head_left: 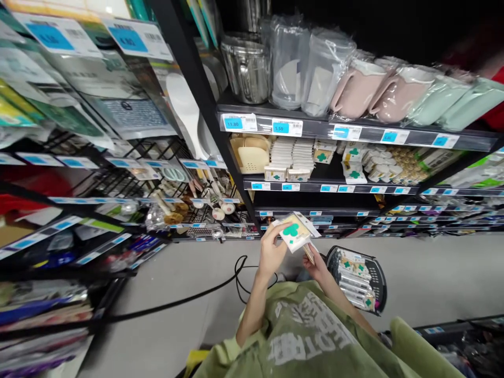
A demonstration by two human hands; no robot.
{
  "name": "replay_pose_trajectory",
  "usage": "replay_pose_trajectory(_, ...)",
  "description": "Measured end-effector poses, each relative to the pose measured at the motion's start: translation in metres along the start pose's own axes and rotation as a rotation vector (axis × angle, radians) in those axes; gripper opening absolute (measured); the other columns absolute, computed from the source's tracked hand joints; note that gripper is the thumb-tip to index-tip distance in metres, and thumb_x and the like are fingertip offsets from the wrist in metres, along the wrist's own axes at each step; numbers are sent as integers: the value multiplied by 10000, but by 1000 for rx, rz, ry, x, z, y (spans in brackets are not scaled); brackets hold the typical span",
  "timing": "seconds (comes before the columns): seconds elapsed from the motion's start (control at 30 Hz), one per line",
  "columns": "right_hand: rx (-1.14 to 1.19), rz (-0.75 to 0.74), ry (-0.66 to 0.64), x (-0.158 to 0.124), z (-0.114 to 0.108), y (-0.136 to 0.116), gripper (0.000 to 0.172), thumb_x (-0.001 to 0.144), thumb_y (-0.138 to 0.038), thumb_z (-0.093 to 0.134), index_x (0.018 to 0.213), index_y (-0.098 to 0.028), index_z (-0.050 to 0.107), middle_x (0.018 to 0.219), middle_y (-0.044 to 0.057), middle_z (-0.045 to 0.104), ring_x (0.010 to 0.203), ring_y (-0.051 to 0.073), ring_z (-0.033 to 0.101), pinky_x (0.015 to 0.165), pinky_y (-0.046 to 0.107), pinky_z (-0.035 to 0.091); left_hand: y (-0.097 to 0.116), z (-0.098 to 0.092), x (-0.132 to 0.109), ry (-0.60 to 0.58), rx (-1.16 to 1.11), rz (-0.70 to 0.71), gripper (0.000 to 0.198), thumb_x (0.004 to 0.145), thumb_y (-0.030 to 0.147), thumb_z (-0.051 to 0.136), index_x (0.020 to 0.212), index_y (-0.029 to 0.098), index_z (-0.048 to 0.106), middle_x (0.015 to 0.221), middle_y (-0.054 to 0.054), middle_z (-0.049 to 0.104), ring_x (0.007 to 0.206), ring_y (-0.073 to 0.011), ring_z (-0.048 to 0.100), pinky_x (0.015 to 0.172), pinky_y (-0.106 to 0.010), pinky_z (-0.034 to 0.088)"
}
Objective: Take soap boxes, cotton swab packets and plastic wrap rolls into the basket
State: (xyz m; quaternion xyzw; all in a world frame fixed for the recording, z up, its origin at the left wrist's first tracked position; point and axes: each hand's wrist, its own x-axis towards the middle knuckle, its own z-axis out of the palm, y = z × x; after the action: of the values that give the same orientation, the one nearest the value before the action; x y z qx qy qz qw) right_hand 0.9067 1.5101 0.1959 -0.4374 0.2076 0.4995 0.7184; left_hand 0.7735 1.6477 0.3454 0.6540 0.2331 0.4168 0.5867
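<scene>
Pinching the clover packet by its edges, I am holding it label-up with left hand and right hand closed.

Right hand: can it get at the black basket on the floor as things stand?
Probably yes. The right hand is close beside the black basket, which is open-topped, with nothing between them. Though it is at the lower edge of the packet the left hand grips.

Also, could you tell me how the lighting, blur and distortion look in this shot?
Head view: the wide lens bows the black shelf rails; glare streaks the clear plastic-wrapped jugs; the hanging packs at far left are smeared; the white green-clover packet in the left hand looks fairly sharp.
</scene>
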Motion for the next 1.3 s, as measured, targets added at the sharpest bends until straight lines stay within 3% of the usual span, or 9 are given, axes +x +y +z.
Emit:
replay_pose_trajectory(0.1, -24, -20, 0, -1, 0, 3, 361, 693, -352, 906, 886, -202, 641, 624, -76, 601, 461, 54, 444, 438, 164, 334, 1, -1, 3, 146, 253, 80, 116, 856, 307, 800, 944, 255, 856, 1219, -105, 595, 1155, -280, 593, 1040, -422, 501)
replay_pose_trajectory(0.2, -46, -21, 12, 2, -1, 5, 342, 699, -356, 903, 883, -219, 650, 602, -75, 584, 453, 65, 446, 429, 174, 331, 5, 0, 5, 167, 319, 72, 114, 892, 338, 776, 925, 250, 841, 1107, -87, 621, 1040, -253, 611, 985, -396, 507)
replay_pose_trajectory(0.3, -41, -15, 21, 6, 0, 8, 353, 680, -346, 919, 872, -225, 648, 613, -72, 601, 457, 64, 449, 428, 173, 335, 7, 3, 6, 137, 121, -62, 182, 914, 367, 759, 1031, 229, 771, 965, -56, 685, 897, -211, 665, 859, -329, 548)
replay_pose_trajectory(0.47, -39, 3, 4, 9, -2, 13, 401, 646, -366, 940, 888, -216, 657, 644, -60, 633, 459, 57, 464, 422, 168, 348, 7, 10, 5, 274, -417, -333, 456, 742, 423, 917, 1025, 219, 623, 1051, -53, 761, 955, -206, 740, 806, -288, 596)
replay_pose_trajectory(0.67, -95, -9, 18, 8, -15, 15, 398, 646, -372, 936, 874, -235, 639, 643, -66, 621, 455, 66, 463, 419, 186, 360, 10, 12, 5, 339, -636, -467, 572, 640, 347, 957, 1105, 211, 653, 1092, -72, 798, 984, -237, 782, 805, -303, 624)
replay_pose_trajectory(0.83, -150, -54, -26, 6, -18, 16, 357, 703, -381, 908, 875, -237, 631, 660, -57, 624, 474, 73, 481, 440, 198, 368, 12, 13, 1, 361, -675, -477, 548, 641, 320, 957, 1093, 206, 670, 1091, -73, 803, 971, -220, 786, 754, -254, 619)
replay_pose_trajectory(1.03, -148, -65, -21, 8, -21, 17, 399, 664, -375, 928, 907, -251, 635, 697, -66, 644, 485, 69, 475, 456, 198, 387, 10, 12, -2, 335, -626, -450, 588, 668, 363, 941, 1161, 220, 654, 1094, -80, 801, 1036, -253, 779, 819, -307, 631)
replay_pose_trajectory(1.3, -55, -2, 27, 2, -9, 12, 336, 696, -345, 910, 913, -234, 678, 694, -49, 635, 498, 76, 447, 456, 194, 353, 9, 14, 1, 414, -569, -343, 422, 712, 332, 923, 1018, 219, 655, 1047, -33, 770, 1003, -198, 743, 904, -299, 579)
